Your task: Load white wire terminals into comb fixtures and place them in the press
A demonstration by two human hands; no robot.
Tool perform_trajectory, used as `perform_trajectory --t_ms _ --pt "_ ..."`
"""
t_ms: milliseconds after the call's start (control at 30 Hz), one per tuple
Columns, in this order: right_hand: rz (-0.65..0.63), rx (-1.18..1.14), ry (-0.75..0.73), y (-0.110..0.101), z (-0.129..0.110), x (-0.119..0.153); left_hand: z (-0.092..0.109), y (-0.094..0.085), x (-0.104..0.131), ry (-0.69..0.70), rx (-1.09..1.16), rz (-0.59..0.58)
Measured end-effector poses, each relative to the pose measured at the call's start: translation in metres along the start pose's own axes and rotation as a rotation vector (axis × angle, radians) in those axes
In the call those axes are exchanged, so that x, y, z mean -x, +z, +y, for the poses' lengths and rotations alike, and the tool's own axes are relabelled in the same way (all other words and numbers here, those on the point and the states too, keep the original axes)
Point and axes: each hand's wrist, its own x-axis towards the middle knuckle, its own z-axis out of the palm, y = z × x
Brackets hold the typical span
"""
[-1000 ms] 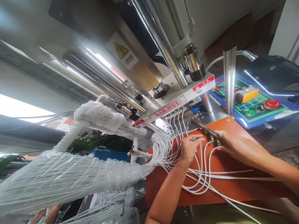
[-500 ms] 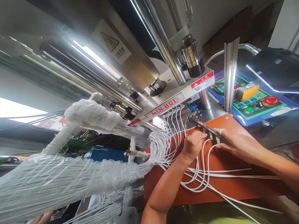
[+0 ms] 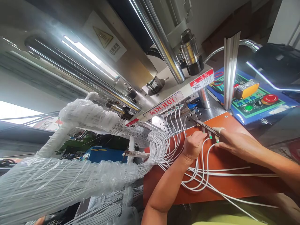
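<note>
Plainly, the bar [image 3: 203, 126] looks stiff, smooth and fairly light; its near end, toward four o'clock, offers the safest hold. The plugs [image 3: 210, 136] along it look small and delicate, best taken by their bodies, since the cords [image 3: 207, 161] seem soft and springy. The bar lies over the board's [image 3: 231, 157] upper edge, its far end pointing to ten o'clock, toward the press [image 3: 164, 107].

The right hand [image 3: 235, 140] comes in from four o'clock, palm mostly hidden, its thumb and fingers pinching the bar's near end. The left hand [image 3: 193, 145], at seven o'clock, rises from a bent elbow, fingers curled and pressed together beside a plug; what they pinch cannot be told.
</note>
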Motion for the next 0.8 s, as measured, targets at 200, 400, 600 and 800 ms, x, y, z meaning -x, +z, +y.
perform_trajectory --t_ms 200,400,600,800 --pt "-0.011 0.021 0.004 0.0 0.0 0.0 0.003 -0.002 -0.003 0.021 -0.011 0.007" --pt "-0.007 0.077 -0.012 0.004 0.003 0.0 0.003 -0.001 -0.003 -0.018 0.008 0.004" --pt "-0.032 0.097 -0.036 0.003 0.003 -0.001 0.004 0.002 -0.006 -0.049 0.175 0.08" --pt "-0.023 0.021 -0.004 0.0 -0.006 0.003 0.006 -0.007 -0.008 -0.499 0.613 0.033"
